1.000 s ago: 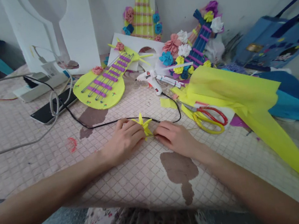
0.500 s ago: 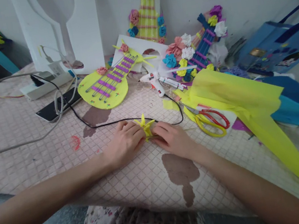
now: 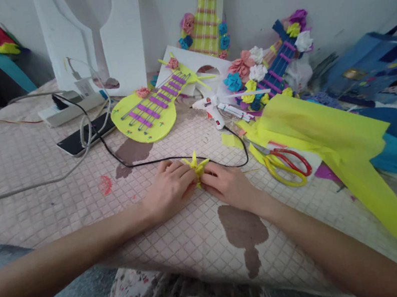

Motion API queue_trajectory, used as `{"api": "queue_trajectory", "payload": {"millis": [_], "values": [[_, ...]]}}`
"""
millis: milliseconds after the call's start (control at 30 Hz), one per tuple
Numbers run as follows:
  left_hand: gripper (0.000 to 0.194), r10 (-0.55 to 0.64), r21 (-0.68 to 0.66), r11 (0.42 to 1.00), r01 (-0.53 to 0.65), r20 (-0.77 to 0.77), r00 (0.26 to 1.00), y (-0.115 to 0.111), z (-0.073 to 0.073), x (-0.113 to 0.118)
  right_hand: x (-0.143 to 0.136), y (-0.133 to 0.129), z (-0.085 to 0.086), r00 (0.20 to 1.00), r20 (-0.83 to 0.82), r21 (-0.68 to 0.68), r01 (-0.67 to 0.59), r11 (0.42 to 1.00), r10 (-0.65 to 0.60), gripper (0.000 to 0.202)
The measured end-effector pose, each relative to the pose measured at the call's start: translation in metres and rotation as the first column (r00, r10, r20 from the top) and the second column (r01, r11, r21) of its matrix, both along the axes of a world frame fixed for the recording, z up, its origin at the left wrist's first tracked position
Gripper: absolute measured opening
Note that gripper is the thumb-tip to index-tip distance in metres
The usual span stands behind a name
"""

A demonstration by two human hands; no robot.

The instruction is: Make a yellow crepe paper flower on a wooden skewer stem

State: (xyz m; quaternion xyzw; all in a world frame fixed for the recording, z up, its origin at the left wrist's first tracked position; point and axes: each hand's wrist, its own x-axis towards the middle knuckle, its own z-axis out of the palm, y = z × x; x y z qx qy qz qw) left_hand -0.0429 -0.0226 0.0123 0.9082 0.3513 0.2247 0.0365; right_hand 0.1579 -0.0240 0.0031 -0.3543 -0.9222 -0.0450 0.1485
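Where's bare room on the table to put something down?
There's bare tablecloth between the grey cable and left forearm, and another patch between it and the right forearm, by the near edge. It's crowded past the right hand: scissors, yellow sheet.

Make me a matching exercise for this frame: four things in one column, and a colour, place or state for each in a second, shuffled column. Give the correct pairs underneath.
Column one
1. Yellow paper star
2. Glue gun
3. Scissors
4. Phone

Column two
A. One red handle, one yellow
B. Black, crossed by a looping grey cable
C. At the fingertips, between the left hand and the right hand
D. Mostly white

Right pairs
1-C
2-D
3-A
4-B
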Motion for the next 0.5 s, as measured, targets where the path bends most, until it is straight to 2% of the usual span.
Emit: {"api": "queue_trajectory", "payload": {"millis": [200,400,500], "values": [[0.011,0.01,0.098,0.995,-0.019,0.095,0.995,-0.005,0.0,-0.003,0.005,0.001,-0.001,0.997,-0.076,-0.102,0.004,0.995,-0.011,0.017],[0.015,-0.095,0.222,0.97,0.098,-0.025,0.995,-0.005,-0.01,-0.001,0.006,0.003,-0.003,0.99,-0.144,-0.171,-0.012,0.985,-0.013,0.012],[0.013,-0.076,0.274,0.958,0.081,-0.029,0.997,-0.005,-0.012,0.0,0.005,0.002,-0.003,0.986,-0.165,-0.184,-0.011,0.983,-0.02,0.013]]}}
